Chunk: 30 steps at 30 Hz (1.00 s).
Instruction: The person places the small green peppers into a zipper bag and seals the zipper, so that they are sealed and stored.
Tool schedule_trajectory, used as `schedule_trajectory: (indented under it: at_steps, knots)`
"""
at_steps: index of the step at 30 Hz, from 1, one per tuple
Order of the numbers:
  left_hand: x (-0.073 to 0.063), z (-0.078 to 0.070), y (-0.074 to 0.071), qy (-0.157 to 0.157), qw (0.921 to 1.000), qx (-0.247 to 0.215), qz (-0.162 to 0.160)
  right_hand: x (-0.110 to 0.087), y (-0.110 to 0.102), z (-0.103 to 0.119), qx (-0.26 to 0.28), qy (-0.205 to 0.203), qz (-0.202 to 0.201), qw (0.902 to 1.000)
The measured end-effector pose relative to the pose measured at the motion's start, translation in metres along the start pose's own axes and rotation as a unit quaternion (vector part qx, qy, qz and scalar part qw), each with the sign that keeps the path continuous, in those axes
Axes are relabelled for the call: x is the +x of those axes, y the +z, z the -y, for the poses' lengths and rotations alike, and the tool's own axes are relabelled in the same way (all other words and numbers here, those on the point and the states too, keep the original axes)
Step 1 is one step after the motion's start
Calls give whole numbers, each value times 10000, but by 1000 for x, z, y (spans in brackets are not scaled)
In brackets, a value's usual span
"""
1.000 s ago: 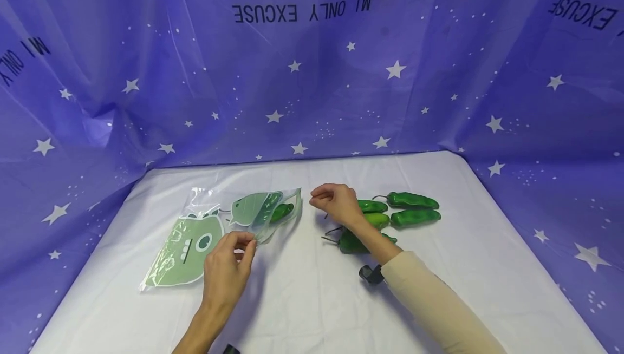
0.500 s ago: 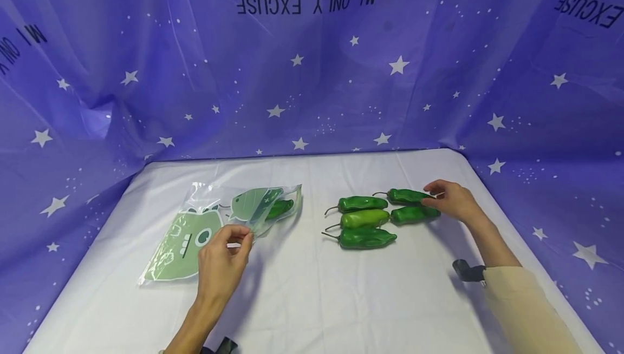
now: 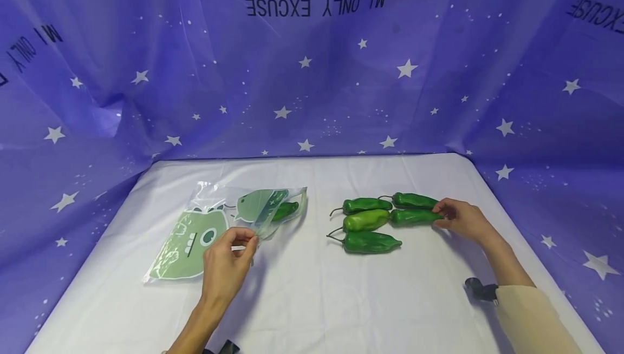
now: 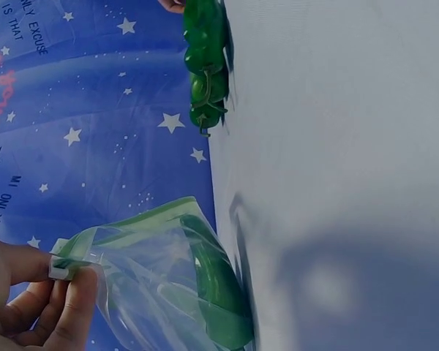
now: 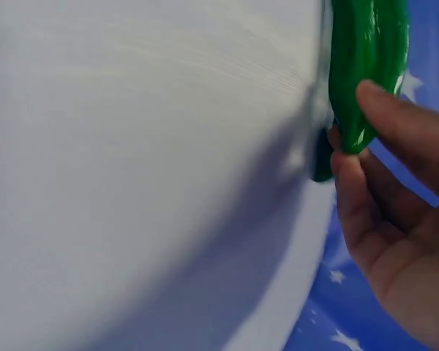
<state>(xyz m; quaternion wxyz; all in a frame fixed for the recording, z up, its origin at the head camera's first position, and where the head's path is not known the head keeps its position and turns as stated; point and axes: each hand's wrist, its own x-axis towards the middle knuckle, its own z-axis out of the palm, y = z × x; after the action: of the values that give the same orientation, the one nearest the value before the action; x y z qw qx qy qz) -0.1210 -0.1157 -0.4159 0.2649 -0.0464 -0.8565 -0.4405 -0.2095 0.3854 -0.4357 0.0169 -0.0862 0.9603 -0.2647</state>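
My left hand (image 3: 227,267) pinches the edge of a clear plastic bag (image 4: 143,281) with a green cartoon print, raising its mouth. Inside the bag lies a green pepper (image 4: 218,281), partly covered by the print in the head view. On the right, my right hand (image 3: 465,223) grips the tip of a long green pepper (image 3: 413,217) between thumb and fingers. In the right wrist view the thumb (image 5: 395,117) lies against that pepper's side. Just behind it is another green pepper (image 3: 414,200), its tip close to my fingers.
Left of the gripped pepper lie a green pepper (image 3: 366,205), a lighter green pepper (image 3: 365,220) and a dark green pepper (image 3: 371,242), stacked in a column. All rest on a white tablecloth (image 3: 312,300). A purple starry curtain (image 3: 322,89) closes the back and sides.
My right hand has moved from beside the bag's mouth across to the far-right peppers and now grips the front one's tip. My left hand keeps holding the bag's edge.
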Motion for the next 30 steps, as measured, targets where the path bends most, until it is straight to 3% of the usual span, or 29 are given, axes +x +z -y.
schedule_trajectory:
  at_steps: [5,9,19,24,30]
  knots:
    - [4,-4,-2,35,10000,4,53,-12,-24,7,254,45,-517,9983]
    - [7,-5,-3,35,10000,2,39,-8,-31,38,389,-19,-844,9957]
    - [9,-13,1,-23,9997,-204,148,32,21,149,448,-665,-818,9934]
    - [13,-19,3,-97,9992,-341,179,44,37,181,421,-1033,-607,9919]
    - [24,-27,3,-60,9968,-792,-28,52,34,209,445,-1500,-567,9861]
